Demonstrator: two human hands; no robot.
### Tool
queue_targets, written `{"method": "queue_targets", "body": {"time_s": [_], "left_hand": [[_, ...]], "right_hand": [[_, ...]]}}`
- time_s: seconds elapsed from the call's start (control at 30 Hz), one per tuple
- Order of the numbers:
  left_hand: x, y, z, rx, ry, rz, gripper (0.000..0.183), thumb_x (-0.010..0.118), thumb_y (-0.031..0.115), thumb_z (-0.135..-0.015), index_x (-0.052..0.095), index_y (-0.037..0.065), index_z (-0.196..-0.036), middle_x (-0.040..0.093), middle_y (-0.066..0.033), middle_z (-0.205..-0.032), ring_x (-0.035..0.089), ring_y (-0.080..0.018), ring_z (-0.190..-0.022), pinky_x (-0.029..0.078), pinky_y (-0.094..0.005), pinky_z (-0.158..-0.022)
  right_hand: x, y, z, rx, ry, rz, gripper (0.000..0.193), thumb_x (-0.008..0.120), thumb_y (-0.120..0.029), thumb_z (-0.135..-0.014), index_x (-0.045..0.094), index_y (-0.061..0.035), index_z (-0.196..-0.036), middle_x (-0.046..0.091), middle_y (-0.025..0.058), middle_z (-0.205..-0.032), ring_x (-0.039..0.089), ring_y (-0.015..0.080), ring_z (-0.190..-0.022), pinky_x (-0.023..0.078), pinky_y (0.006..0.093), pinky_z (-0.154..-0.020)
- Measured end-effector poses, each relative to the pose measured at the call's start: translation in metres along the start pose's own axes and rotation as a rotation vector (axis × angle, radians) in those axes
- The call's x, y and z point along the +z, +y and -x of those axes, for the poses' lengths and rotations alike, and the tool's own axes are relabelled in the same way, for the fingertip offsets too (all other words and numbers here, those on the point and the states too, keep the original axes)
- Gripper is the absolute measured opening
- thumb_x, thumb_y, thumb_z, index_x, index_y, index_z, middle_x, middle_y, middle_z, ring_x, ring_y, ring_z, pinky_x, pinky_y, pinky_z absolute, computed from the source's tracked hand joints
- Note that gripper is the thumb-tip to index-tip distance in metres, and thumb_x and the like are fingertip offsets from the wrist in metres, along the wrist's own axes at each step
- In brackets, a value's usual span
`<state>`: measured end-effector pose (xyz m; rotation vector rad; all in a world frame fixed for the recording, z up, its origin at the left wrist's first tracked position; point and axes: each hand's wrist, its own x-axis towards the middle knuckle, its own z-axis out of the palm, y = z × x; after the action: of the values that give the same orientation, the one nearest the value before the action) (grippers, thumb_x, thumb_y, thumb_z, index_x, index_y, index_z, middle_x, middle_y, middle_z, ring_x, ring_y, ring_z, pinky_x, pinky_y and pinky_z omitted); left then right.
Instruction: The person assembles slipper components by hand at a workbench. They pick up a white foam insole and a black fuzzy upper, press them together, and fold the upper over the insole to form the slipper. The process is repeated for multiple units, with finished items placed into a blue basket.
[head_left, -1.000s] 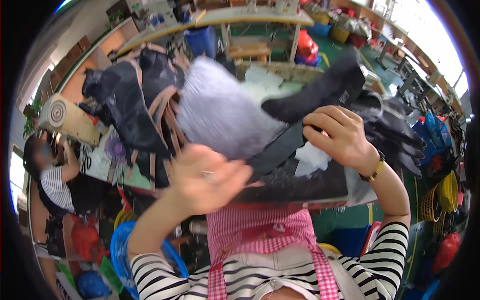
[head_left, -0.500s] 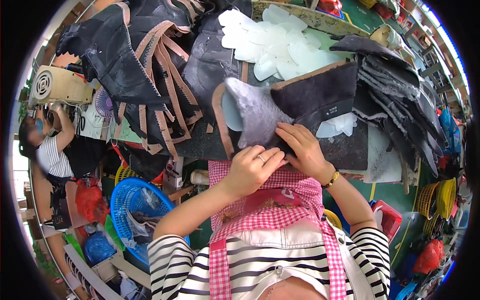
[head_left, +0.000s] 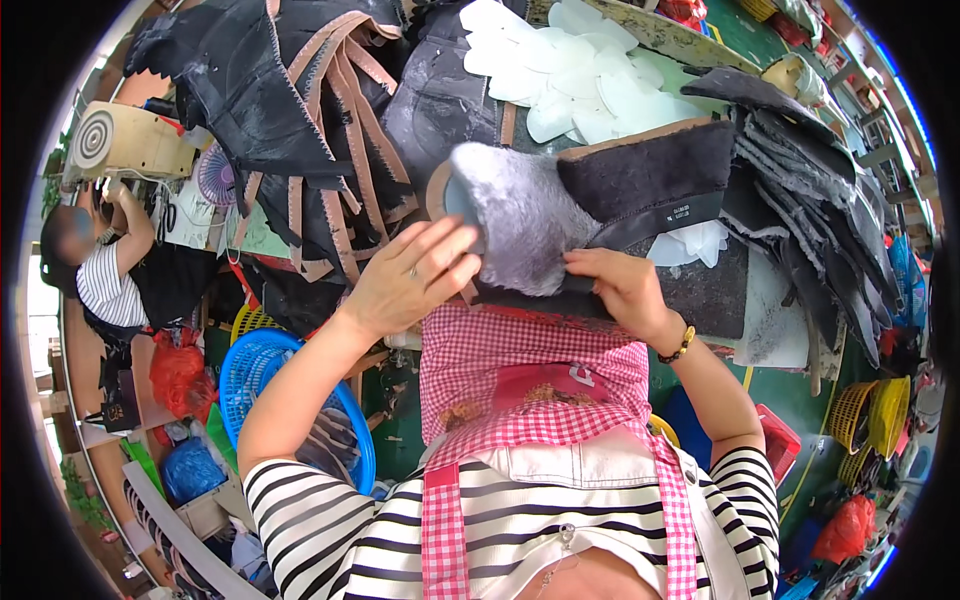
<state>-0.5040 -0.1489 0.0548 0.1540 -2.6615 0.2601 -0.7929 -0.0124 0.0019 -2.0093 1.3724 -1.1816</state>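
Note:
A fur-lined boot upper (head_left: 530, 225), grey plush on one part and dark with a tan edge on another, lies on the bench in front of me. A pale plastic toe piece shows inside its rounded left end. My left hand (head_left: 415, 275) is at that end, fingers stretched out and slightly apart, their tips over the pale piece and the plush edge. On the other side my right hand (head_left: 625, 290) pinches the near edge of the upper between thumb and fingers. Right beside the upper lie some white plastic pieces (head_left: 690, 245).
Dark pieces with tan zigzag-cut strips (head_left: 340, 130) are heaped at the far left. White plastic shapes (head_left: 570, 80) are piled at the back, and a stack of plush-lined dark pieces (head_left: 810, 190) stands right. A blue basket (head_left: 235, 375) is below left. Another person (head_left: 110, 270) works farther left.
My left hand has left the near edge and moved left to the rounded end. The right hand has shifted slightly right and down, and the plush part is turned further over.

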Motion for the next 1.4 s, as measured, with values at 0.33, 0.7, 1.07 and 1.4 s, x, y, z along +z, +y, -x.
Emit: {"method": "queue_targets", "body": {"time_s": [0.33, 0.7, 1.07, 1.4], "left_hand": [[0.026, -0.029, 0.020, 0.287, -0.063, 0.041, 0.011, 0.058, 0.016, -0.066, 0.063, 0.008, -0.072, 0.064, -0.0025, -0.078, 0.061, -0.0182, -0.085, 0.045, -0.0333, -0.091], [0.007, -0.014, 0.021, -0.371, -0.407, 0.583, 0.031, 0.070, 0.023, -0.067, 0.066, 0.000, -0.087, 0.065, -0.0136, -0.100, 0.058, -0.0332, -0.106, 0.042, -0.0418, -0.099], [0.037, 0.042, 0.038, -0.350, -0.023, 0.287, 0.042, 0.080, 0.033, -0.061, 0.070, 0.006, -0.092, 0.064, -0.0105, -0.104, 0.055, -0.0305, -0.111, 0.037, -0.0544, -0.103], [0.035, 0.001, 0.041, -0.063, -0.128, 0.377, 0.018, 0.067, 0.014, -0.063, 0.064, 0.003, -0.076, 0.065, -0.0112, -0.083, 0.063, -0.0279, -0.085, 0.052, -0.0409, -0.084]], "right_hand": [[-0.004, 0.002, -0.004, 0.005, -0.103, -0.010, 0.030, 0.061, 0.008, -0.074, 0.068, 0.0009, -0.102, 0.070, 0.0114, -0.107, 0.068, 0.0233, -0.097, 0.054, 0.0339, -0.088], [0.010, -0.028, -0.012, -0.133, -0.353, 0.282, 0.044, 0.060, 0.012, -0.059, 0.055, 0.0014, -0.102, 0.058, 0.0178, -0.127, 0.056, 0.0348, -0.119, 0.049, 0.0414, -0.099], [0.005, -0.001, -0.013, -0.132, -0.106, 0.304, 0.052, 0.054, 0.016, -0.057, 0.062, 0.0004, -0.106, 0.062, 0.0166, -0.120, 0.058, 0.0328, -0.114, 0.050, 0.0417, -0.094], [0.002, -0.020, -0.016, -0.329, -0.366, 0.457, 0.040, 0.065, -0.002, -0.068, 0.065, 0.0019, -0.107, 0.063, 0.0113, -0.110, 0.060, 0.0296, -0.107, 0.054, 0.0374, -0.087]]}}
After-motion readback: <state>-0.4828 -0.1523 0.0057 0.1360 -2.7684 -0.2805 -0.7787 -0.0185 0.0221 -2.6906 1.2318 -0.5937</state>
